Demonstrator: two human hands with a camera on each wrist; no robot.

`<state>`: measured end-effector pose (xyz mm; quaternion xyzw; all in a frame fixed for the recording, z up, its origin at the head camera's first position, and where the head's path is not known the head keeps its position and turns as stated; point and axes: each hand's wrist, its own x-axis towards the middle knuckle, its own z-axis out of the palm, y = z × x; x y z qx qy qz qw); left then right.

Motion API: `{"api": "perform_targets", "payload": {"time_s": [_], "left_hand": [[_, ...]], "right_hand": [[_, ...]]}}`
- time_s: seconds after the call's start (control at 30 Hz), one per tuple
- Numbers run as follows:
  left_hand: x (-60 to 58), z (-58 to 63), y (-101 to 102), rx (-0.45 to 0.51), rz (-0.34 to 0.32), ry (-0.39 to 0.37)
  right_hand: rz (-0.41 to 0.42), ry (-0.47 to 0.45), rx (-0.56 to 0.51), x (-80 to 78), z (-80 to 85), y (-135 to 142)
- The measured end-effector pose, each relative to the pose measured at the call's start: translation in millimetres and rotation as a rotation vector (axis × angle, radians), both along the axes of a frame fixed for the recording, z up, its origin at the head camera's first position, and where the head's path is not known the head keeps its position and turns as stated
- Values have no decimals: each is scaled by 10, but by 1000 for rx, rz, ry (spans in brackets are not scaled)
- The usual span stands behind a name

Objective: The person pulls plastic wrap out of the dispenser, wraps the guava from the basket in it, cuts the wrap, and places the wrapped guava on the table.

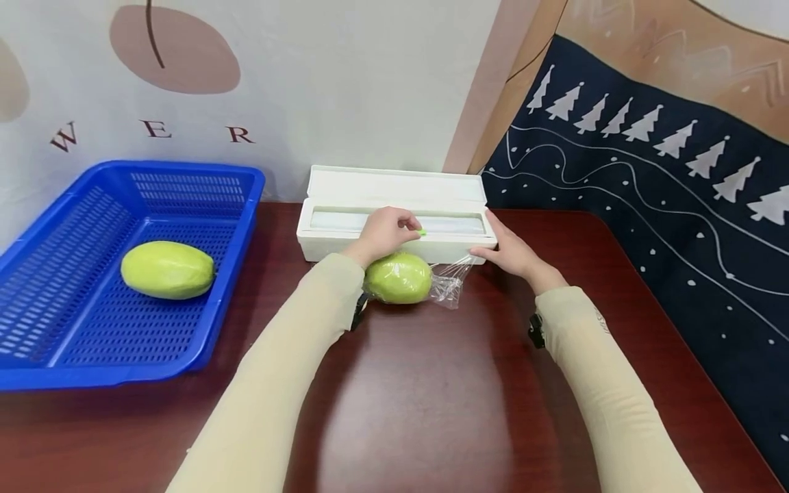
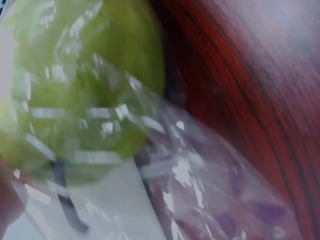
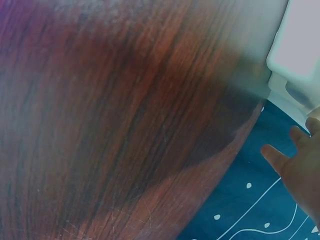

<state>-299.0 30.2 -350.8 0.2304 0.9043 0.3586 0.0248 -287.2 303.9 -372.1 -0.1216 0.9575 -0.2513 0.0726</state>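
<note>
A white cling film box (image 1: 394, 222) with its lid raised stands at the back of the table. My left hand (image 1: 385, 233) pinches a small green slider (image 1: 422, 233) on the box's front top edge. At the box's right end, my right hand (image 1: 514, 253) presses with extended fingers, its thumb at the front face. Just before the box lies a green oval melon (image 1: 399, 279) covered in clear film (image 2: 185, 175). Loose film (image 1: 450, 284) trails from the melon rightward toward the box's front. In the right wrist view, fingers (image 3: 280, 159) reach toward the box's white end (image 3: 300, 45).
A blue plastic basket (image 1: 240, 274) stands on the left, with another yellow-green melon (image 1: 168, 270) inside. The dark red wooden table (image 1: 419, 411) meets a pale printed wall cloth (image 1: 370, 89) behind and a navy tree-patterned cloth (image 1: 616, 178) on the right.
</note>
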Motion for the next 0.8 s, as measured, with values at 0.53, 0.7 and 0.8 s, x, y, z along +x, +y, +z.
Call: {"api": "perform_targets", "payload": {"time_s": [0.53,0.7,0.8], "left_hand": [[31,-35,-195,26,31,-14],[44,-12,-277,6,48,-9],[60,13,-305,-7,50,-4]], "right_hand": [[6,4,5,0,-8,-24],[8,5,5,-7,-9,-21],[4,7,0,4,-8,-11]]}}
